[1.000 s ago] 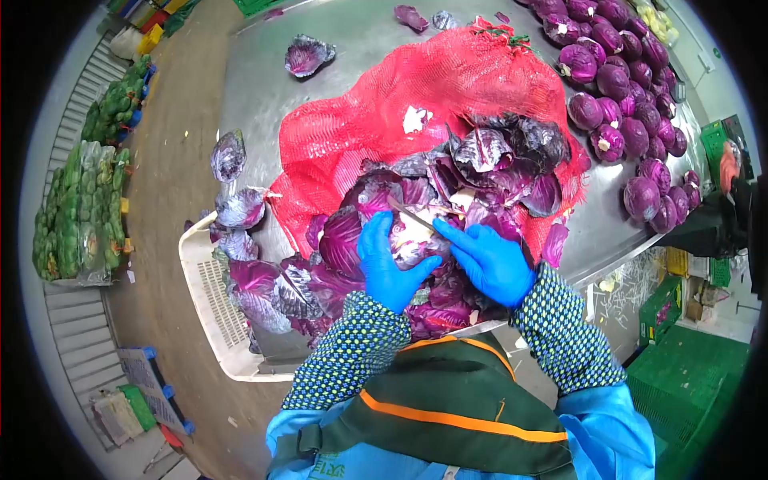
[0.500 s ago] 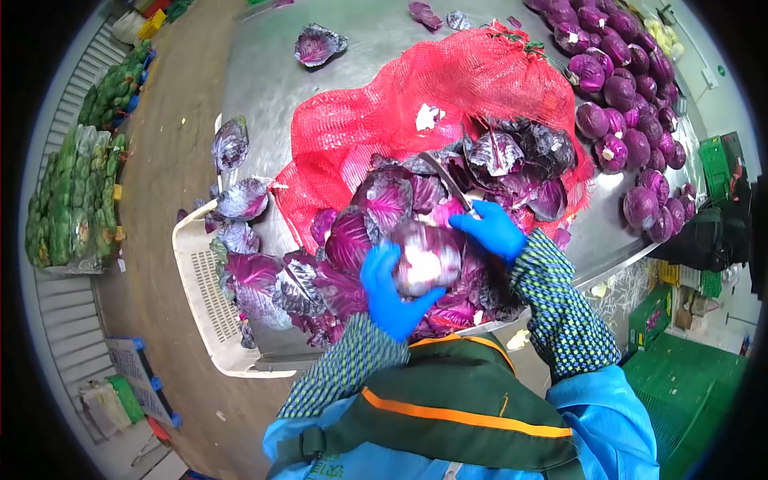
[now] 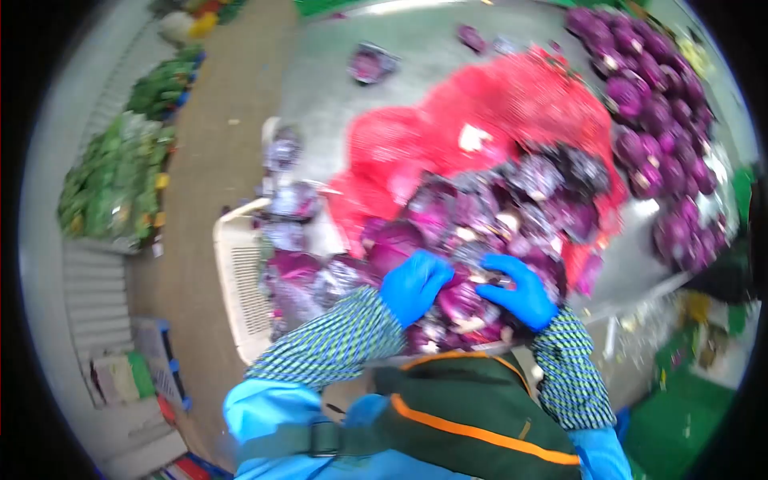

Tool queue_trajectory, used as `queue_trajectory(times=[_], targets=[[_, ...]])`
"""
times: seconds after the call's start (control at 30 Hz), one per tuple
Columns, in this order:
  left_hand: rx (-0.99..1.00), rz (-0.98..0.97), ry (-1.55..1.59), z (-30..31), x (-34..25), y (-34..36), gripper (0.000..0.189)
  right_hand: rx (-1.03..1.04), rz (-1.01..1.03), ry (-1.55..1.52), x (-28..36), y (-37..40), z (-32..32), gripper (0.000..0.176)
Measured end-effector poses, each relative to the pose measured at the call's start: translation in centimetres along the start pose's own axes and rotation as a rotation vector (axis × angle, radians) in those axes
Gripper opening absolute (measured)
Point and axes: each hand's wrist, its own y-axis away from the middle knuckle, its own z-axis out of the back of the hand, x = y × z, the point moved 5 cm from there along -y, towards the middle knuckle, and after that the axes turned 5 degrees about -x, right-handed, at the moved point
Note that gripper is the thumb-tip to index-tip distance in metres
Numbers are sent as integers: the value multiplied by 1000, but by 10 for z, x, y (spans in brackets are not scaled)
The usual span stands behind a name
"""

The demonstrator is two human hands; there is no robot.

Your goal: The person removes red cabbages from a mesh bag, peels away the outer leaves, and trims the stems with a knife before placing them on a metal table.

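Note:
Motion blur softens the view. My left hand (image 3: 415,288), in a blue glove, is closed, its curled fingertips against the purple leaves; what they hold is hidden. My right hand (image 3: 522,293), gloved alike, faces it with thumb and fingers bent around something small I cannot make out. Between and just below the hands lies purple red cabbage (image 3: 462,306) with white cut parts. Loose red cabbage leaves (image 3: 394,244) heap around both hands. Behind them spreads a red mesh bag (image 3: 448,108), with darker cabbages (image 3: 538,176) in its opening. No knife can be made out now.
A metal table (image 3: 324,96) carries the heap. Many trimmed red cabbages (image 3: 660,112) are piled at the far right. A white plastic crate (image 3: 230,280) with leaves stands at the left edge. Green vegetables (image 3: 116,188) are stacked across the floor, and green crates (image 3: 680,400) stand right.
The whole view has shifted, with the scene moving right and down. The cabbage held up between my hands no longer shows there. The knife by my right hand is out of sight; both hands are closer together.

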Motion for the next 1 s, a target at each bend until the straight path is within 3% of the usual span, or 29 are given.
queue_trajectory(times=[0.03,0.07,0.1,0.13,0.17,0.2,0.23,0.27,0.33,0.43,0.5,0.53,0.6,0.67,0.73,0.77,0.8,0.83,0.87,0.9,0.93,1.0], targets=[[-140,341,82,10,30,-18,12,28,-112,26,3,-6,-2,54],[-331,421,109,14,63,-30,15,51,-222,61,4,-10,-3,55],[-283,394,119,18,73,-36,19,40,-113,78,-2,-15,-7,54],[-464,264,88,15,68,-31,26,21,-15,100,-8,-21,-9,52],[-549,154,-98,24,39,-24,30,49,-82,28,-6,-26,-15,50],[-434,80,-111,30,10,-14,30,82,-172,-42,-4,-26,-18,48],[-360,38,4,13,9,14,30,35,43,244,4,-29,-18,35],[-145,93,-121,-4,5,37,39,45,47,242,8,-33,-20,35],[-166,149,-203,-21,-4,74,65,65,263,546,26,-41,-29,25],[-149,108,-191,-26,-8,80,69,-160,121,525,3,-67,-27,21],[-278,417,10,-26,5,92,75,-215,40,380,-2,-69,-23,22],[-272,422,33,-18,-4,83,75,-234,-2,306,1,-61,-24,23],[-179,1204,845,-33,3,93,98,-262,-17,132,-4,-41,-25,22],[-176,1285,546,-56,33,107,107,-198,-358,-314,5,-22,-31,16],[-180,958,929,-47,14,90,111,-198,-464,-414,25,-5,-21,14],[-173,838,763,-40,10,86,116,-269,-414,-449,30,-1,-3,14],[-84,715,349,-36,17,90,117,-340,-361,-481,32,4,14,14],[16,484,371,-18,-7,65,116,-569,-315,-588,17,6,39,17],[56,29,50,6,-41,33,118,-694,-413,-638,28,9,68,17],[154,-127,-87,14,-54,14,119,-703,-372,-616,15,7,102,15],[240,-288,-226,13,-63,5,120,-926,-258,-314,11,8,131,25],[195,-115,-140,-5,-36,-1,119,-956,-214,-140,12,21,139,39]])
